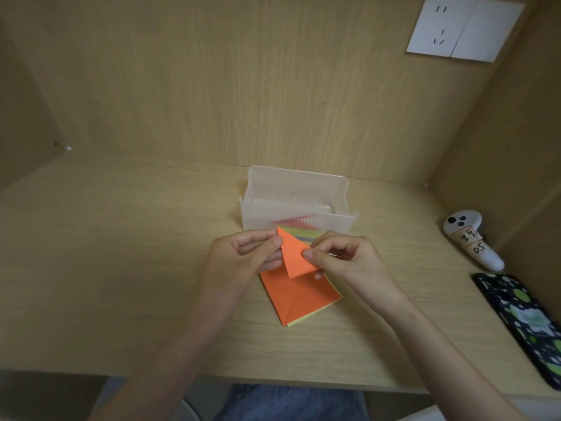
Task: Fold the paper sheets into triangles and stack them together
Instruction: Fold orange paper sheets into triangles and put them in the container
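An orange paper sheet (293, 258), folded over into a rough triangle, is held just above the desk. My left hand (243, 256) pinches its upper left corner and my right hand (343, 259) pinches its right edge. Under it lies a stack of square sheets (299, 299), orange on top with a yellow edge showing below. Behind my hands stands a clear plastic box (296, 205) holding several coloured folded papers (299, 227), partly hidden by the held sheet.
A white controller (472, 241) with taped labels lies at the right by the wooden side wall. A dark patterned phone (525, 326) lies near the desk's front right corner. A wall socket (464, 27) sits high on the back panel.
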Motion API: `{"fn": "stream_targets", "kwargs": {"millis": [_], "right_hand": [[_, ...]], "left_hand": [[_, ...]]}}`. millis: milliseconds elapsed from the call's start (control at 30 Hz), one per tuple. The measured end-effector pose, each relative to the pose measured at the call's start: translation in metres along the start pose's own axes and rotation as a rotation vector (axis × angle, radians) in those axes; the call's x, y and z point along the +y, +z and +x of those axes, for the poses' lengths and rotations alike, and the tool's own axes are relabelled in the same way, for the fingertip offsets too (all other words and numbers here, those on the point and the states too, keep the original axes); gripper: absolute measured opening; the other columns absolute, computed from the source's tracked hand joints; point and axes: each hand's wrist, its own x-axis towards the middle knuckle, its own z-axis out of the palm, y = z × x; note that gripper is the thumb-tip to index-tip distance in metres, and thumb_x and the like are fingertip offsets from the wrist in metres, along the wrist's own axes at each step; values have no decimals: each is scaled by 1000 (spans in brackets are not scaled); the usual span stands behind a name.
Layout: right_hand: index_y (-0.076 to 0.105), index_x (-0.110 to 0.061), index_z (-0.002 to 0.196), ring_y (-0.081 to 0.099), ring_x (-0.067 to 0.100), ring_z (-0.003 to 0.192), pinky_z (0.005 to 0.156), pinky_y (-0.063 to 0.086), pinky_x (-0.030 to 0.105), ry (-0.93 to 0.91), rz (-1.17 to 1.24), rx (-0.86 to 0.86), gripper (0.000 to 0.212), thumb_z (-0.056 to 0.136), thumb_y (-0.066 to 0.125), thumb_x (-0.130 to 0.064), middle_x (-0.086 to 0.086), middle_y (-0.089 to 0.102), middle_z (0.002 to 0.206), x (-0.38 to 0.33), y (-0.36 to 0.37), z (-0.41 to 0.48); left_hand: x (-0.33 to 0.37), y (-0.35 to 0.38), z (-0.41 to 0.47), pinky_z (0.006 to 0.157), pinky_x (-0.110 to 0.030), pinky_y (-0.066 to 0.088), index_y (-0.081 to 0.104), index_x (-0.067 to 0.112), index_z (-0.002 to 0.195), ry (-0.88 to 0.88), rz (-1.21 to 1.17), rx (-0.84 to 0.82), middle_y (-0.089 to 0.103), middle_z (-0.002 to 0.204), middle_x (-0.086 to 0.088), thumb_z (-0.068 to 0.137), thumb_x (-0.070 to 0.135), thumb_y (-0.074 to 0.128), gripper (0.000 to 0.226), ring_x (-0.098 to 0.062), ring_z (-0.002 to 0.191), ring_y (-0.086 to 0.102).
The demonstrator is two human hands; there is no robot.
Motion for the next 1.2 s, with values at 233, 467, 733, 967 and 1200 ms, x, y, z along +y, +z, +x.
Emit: {"fn": "stream_targets", "kwargs": {"millis": [233,467,733,967,1200], "right_hand": [[62,-3,100,61,16,61,55,53,23,82,183,26,30,72,71,-3,4,65,70,-2,2,1],[66,-5,76,58,13,51,53,50,18,109,187,34,9,76,67,4,3,65,64,-10,2,0],[66,-7,75,58,15,51,55,50,19,122,159,27,8,77,68,1,1,64,62,-12,3,-1],[65,-4,77,58,10,52,55,49,16,116,145,17,7,79,66,3,0,63,60,-14,4,-3],[66,-5,77,58,14,53,58,50,18,127,144,25,6,79,67,1,1,64,62,-14,5,-3]], "left_hand": [[3,3,-3,57,-16,55,70,7,87,20,-26,29,74,68,-4,79,1,69,10,-12,65,71],[4,6,-4,56,-17,56,69,8,83,22,-20,66,73,64,-3,79,-1,69,9,-11,61,70],[8,5,-7,55,-17,55,69,5,85,-9,-15,48,73,65,-5,81,1,67,6,-12,62,71],[9,5,-6,56,-19,57,69,5,81,4,31,64,73,65,-5,82,7,68,3,-14,62,71],[4,4,-5,58,-20,57,70,7,81,68,63,98,73,67,-6,83,8,67,4,-15,63,71]]}}
